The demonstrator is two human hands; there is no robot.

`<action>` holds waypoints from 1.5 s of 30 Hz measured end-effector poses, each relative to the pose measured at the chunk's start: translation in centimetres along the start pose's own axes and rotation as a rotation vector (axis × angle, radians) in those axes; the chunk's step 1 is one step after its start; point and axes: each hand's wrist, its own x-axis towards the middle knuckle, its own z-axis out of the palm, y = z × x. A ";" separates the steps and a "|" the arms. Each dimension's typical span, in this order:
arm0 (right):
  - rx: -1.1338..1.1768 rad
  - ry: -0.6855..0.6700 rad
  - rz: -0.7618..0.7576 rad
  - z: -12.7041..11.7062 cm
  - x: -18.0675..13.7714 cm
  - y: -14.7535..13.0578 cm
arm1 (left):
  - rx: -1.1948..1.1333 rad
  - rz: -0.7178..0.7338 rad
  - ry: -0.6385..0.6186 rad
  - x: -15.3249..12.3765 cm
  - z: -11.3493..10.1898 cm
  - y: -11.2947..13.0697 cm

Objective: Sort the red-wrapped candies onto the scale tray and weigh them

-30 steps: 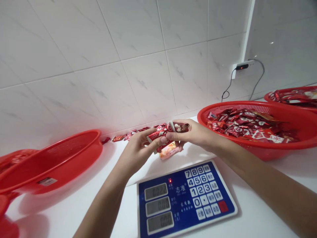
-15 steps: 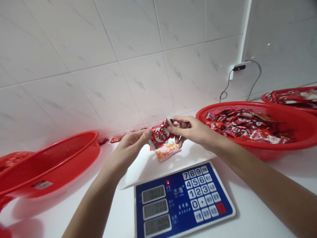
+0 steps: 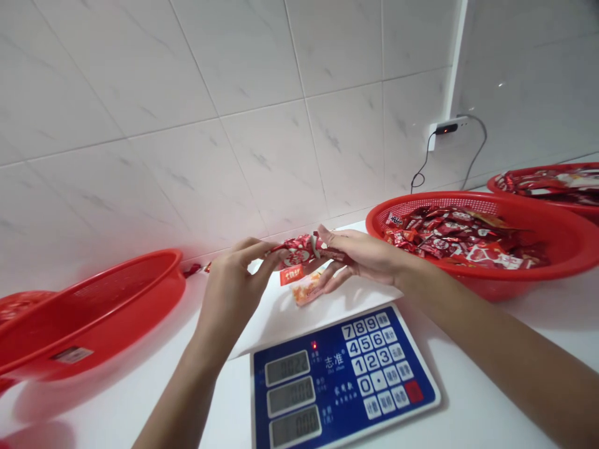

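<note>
The left hand point(image 3: 231, 287) pinches one end of a red packet point(image 3: 297, 252) between thumb and fingers point(image 3: 251, 251). The right hand point(image 3: 367, 254) spreads its fingers loosely at the other end; whether they grip it is hard to tell. Below the fingers are a pink packet point(image 3: 303, 294) and a small orange packet point(image 3: 291, 275); nearer the wearer, a scale point(image 3: 334, 390); right of them, a basket point(image 3: 573, 249) of packets.

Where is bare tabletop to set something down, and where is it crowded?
Bare white tabletop shows between the left red basket and left forearm, and between the digital scale and right forearm. Crowded: the weighing pan, beneath left hand, right hand and red packet.
</note>
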 end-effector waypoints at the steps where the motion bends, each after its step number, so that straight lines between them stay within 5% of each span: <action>1: 0.043 0.000 -0.004 0.0 -0.1 -0.1 | -0.025 0.039 -0.029 -0.1 -0.1 0.2; 4: 0.120 0.071 -0.082 0.1 -0.4 -0.5 | -0.235 0.101 -0.222 -0.2 -0.5 0.7; 9: 0.047 0.218 -0.164 0.5 -0.3 -0.5 | -0.417 -0.214 -0.177 -0.3 -0.4 0.3; 13: 0.007 0.256 -0.220 0.5 0.0 -0.3 | -0.519 -0.305 -0.437 0.0 0.3 -0.3; 20: 0.043 0.175 -0.187 0.3 -0.2 -0.3 | -0.572 -0.310 -0.312 0.1 0.9 -0.2; 30: -0.159 0.305 -0.369 0.5 0.7 0.9 | -0.510 -0.242 -0.315 0.0 1.4 -0.6; 38: -0.134 0.294 -0.271 0.4 0.8 0.9 | -0.457 -0.243 -0.278 0.3 1.8 -1.2; 45: -0.272 0.479 -0.371 -0.7 1.0 0.5 | -0.346 -0.285 -0.275 0.4 2.7 -3.3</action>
